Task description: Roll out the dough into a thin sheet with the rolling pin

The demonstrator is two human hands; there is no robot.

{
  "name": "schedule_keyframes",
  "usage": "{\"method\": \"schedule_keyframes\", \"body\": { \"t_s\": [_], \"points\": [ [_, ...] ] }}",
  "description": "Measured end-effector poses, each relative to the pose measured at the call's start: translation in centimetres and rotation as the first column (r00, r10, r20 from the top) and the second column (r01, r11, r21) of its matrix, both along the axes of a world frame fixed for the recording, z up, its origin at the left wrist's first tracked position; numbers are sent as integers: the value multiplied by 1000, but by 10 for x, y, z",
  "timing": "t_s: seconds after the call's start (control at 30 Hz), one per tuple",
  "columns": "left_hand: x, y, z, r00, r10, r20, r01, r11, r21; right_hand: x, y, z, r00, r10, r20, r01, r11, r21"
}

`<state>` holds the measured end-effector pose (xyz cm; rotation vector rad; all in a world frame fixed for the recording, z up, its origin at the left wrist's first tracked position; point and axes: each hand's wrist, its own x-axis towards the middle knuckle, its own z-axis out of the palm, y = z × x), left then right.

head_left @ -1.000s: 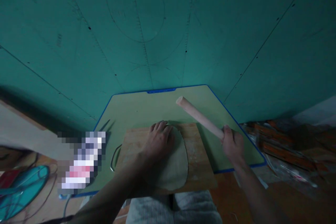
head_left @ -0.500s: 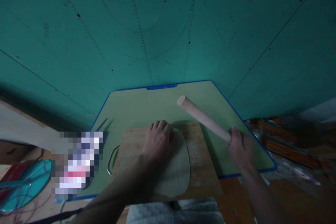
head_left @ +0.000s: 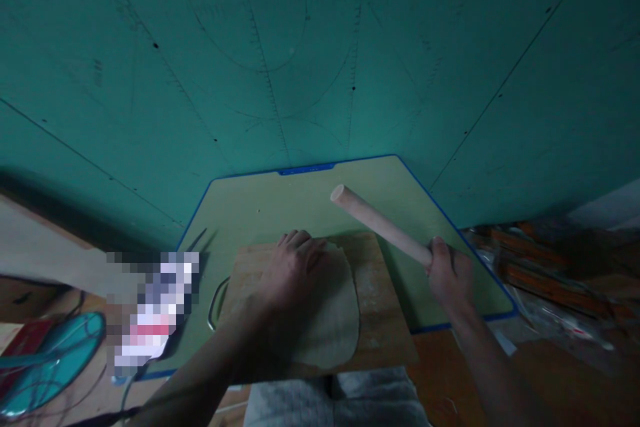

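Note:
A flat, rounded sheet of dough (head_left: 333,320) lies on a wooden cutting board (head_left: 380,293). My left hand (head_left: 290,267) rests over the dough's upper left part, fingers bent and closed at its edge; the fingertips are partly hidden. To the right, my right hand (head_left: 450,277) is wrapped round one end of a pale wooden rolling pin (head_left: 383,223). The pin is held off the dough, its free end pointing up and left above the green mat.
Under the board is a pale green table top (head_left: 240,207) with a blue rim, against a green wall (head_left: 280,47). A metal handle (head_left: 215,303) juts from the board's left side. A pixelated item (head_left: 155,313) lies at left, and plastic-wrapped goods (head_left: 545,280) at right.
My left hand has shifted slightly left, its fingers more bent. The rolling pin stays raised in my right hand, a little left of before in the picture, while the view has moved slightly.

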<state>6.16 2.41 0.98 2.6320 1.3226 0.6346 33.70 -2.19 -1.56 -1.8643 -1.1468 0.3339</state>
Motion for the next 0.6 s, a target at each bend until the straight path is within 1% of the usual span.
{"method": "schedule_keyframes", "body": {
  "t_s": [0.13,0.27,0.43,0.5,0.6],
  "points": [
    [0,-1,6,998,-23,65,24,1000,-11,0,1,-1,1000,10,4,-10,1000,21],
    [0,-2,9,998,-54,36,55,998,-21,0,2,-2,1000,12,-1,-12,999,40],
    [-1,-4,14,990,-123,62,126,991,-43,0,1,0,1000,15,-14,-14,999,51],
    [-1,-2,14,990,-140,29,141,989,-37,0,2,1,1000,16,-13,-16,999,50],
    [-1,1,15,986,-142,-89,144,990,5,0,2,0,1000,19,3,-19,998,52]
  ]
}}
